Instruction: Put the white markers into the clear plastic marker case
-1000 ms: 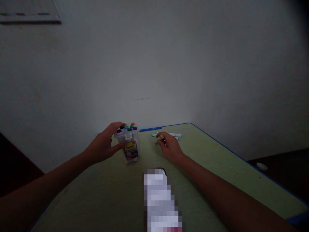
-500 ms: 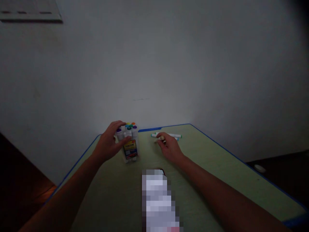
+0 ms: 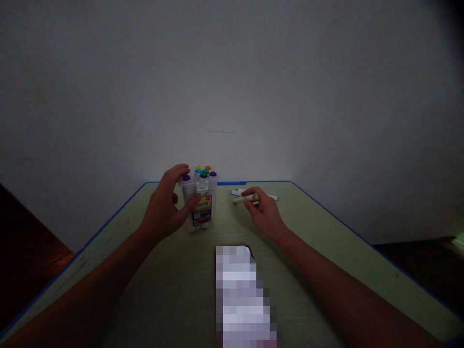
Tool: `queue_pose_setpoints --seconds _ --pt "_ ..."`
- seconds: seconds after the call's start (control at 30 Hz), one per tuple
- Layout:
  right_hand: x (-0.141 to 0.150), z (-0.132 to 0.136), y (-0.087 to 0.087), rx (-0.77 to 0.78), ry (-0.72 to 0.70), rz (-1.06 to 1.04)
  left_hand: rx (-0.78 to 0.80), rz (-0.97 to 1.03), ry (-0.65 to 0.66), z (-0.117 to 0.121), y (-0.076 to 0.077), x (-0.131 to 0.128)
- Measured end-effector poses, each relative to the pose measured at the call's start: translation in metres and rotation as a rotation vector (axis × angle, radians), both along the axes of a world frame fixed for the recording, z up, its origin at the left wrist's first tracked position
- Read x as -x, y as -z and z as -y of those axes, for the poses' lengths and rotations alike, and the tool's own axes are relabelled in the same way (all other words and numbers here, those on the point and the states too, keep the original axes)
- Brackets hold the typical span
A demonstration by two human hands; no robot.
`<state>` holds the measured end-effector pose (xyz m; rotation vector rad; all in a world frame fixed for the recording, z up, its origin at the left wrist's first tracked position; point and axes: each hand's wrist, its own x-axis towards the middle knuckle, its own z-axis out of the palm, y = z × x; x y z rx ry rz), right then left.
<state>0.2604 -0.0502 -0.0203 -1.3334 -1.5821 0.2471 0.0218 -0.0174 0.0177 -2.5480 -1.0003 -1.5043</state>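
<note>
**Left hand (image 3: 163, 205) grips a labelled marker case (image 3: 208, 192); right hand (image 3: 266, 210) pinches a pale marker (image 3: 240, 198)**

Dark flooring (image 3: 27, 256) fills the far left, beside the blue-edged, pale green table (image 3: 319, 241). The left hand clasps the clear case, thumb across its front and fingers at its upper left side, as it did in the earlier frames. The case stands on the table near the wall (image 3: 253, 92). Its front label (image 3: 202, 211) is yellow above and dark below, with a small red patch at top right; the lettering is too blurred to read. Purple, yellow, blue, green and orange caps (image 3: 204, 173) show at its top.

Behind it, a thin line (image 3: 221, 131) marks the grey wall; it sits higher in view than half a second ago. Nearest the camera lies a phone (image 3: 239, 295), its face pixelated and unreadable.

Right of the case, the pale marker is held between thumb and fingers, more of its barrel showing than before. Just behind the fingers lie white markers (image 3: 237, 193) with green-toned ends.
</note>
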Motion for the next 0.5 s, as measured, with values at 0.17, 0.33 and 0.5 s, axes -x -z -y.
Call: queue_pose_setpoints --seconds 0.17,0.33,0.5 --pt "-0.0012 -0.0031 0.0048 -0.032 0.003 -0.029 0.01 0.005 -0.009 -0.0015 0.0011 -0.0007" --pt "-0.0024 -0.0053 0.0075 -0.035 -0.001 -0.037 0.03 0.012 -0.029 -0.0008 0.0003 -0.0006" --pt "-0.002 -0.004 0.0055 -0.01 0.006 -0.022 0.034 0.01 -0.033 -0.0003 -0.0008 0.0005"
